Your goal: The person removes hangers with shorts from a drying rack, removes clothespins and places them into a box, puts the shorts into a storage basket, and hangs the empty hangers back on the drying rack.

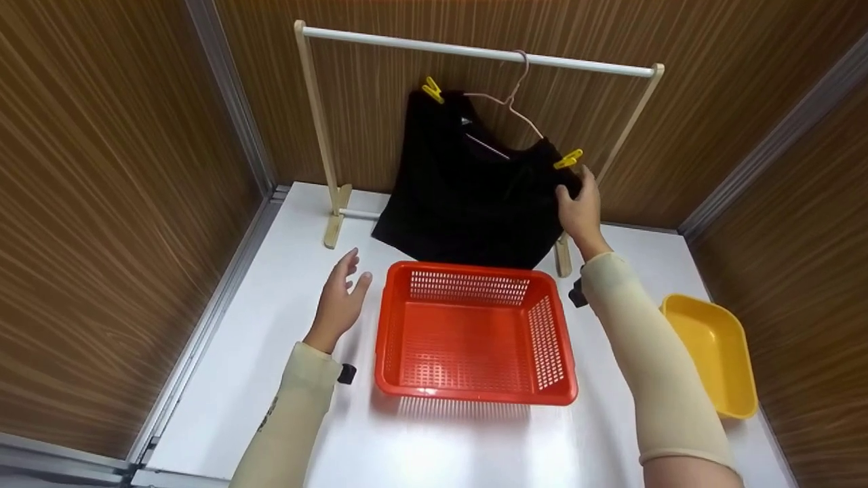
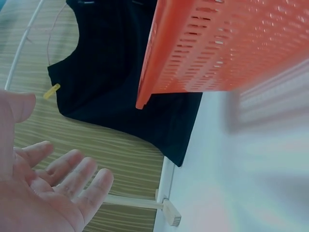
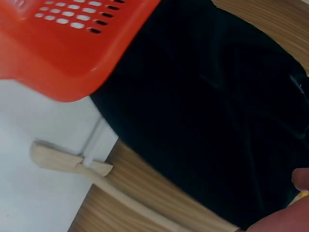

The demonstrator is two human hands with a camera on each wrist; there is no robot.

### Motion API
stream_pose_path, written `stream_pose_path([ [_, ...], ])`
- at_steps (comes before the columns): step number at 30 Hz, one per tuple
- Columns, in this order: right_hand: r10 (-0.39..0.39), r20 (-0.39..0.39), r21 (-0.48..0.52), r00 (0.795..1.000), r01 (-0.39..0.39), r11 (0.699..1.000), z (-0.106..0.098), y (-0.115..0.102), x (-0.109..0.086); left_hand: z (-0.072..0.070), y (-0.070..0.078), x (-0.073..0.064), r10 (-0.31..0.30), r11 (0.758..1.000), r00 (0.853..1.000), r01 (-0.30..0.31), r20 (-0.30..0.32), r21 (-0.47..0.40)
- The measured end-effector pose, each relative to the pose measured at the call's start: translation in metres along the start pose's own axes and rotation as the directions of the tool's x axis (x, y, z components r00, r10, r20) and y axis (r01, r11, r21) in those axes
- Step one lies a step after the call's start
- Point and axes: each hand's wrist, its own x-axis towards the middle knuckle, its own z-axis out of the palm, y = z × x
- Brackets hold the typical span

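The head view showed a black garment (image 1: 475, 196) on a pink hanger (image 1: 510, 101), far of the red basket (image 1: 475, 396), its shoulder line slanting down to the right. The right hand (image 1: 582, 210) was nearer to it, at its right edge just below a yellow clip (image 1: 568, 159); the cloth lay left of the fingers. Thumb and forefinger stood apart; whether they touched cloth I could not tell. The left wrist view showed the left hand's (image 2: 58, 188) empty palm and loosely bent fingers, mostly edge-on in the head view.
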Motion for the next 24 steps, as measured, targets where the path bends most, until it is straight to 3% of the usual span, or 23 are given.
stream_pose_path([
  [6,-0.084,-0.076,-0.068,0.994,0.079,0.995,0.009,-0.003,-0.004,0.002,0.0,-0.005,-0.003,1.0,1.0,0.003,0.016,-0.003],
  [9,-0.091,-0.106,-0.062,0.99,0.084,0.994,0.011,-0.004,-0.005,0.003,0.0,-0.007,0.0,1.0,1.0,0.0,0.024,-0.007],
  [14,0.029,-0.093,0.067,0.995,-0.023,0.997,0.009,-0.012,-0.008,0.005,-0.001,-0.009,-0.021,1.0,0.999,0.02,0.033,0.005],
  [17,0.106,-0.06,0.206,0.993,-0.091,0.974,0.009,-0.016,-0.01,0.006,-0.003,-0.01,-0.029,1.0,0.999,0.029,0.036,0.007],
  [21,0.144,-0.046,0.304,0.989,-0.123,0.945,0.011,-0.017,-0.012,0.006,-0.006,-0.011,-0.031,1.0,0.999,0.031,0.037,0.002],
  [24,0.138,-0.07,0.314,0.988,-0.11,0.943,0.011,-0.018,-0.013,0.006,-0.006,-0.012,-0.037,0.999,0.999,0.037,0.036,-0.005],
])
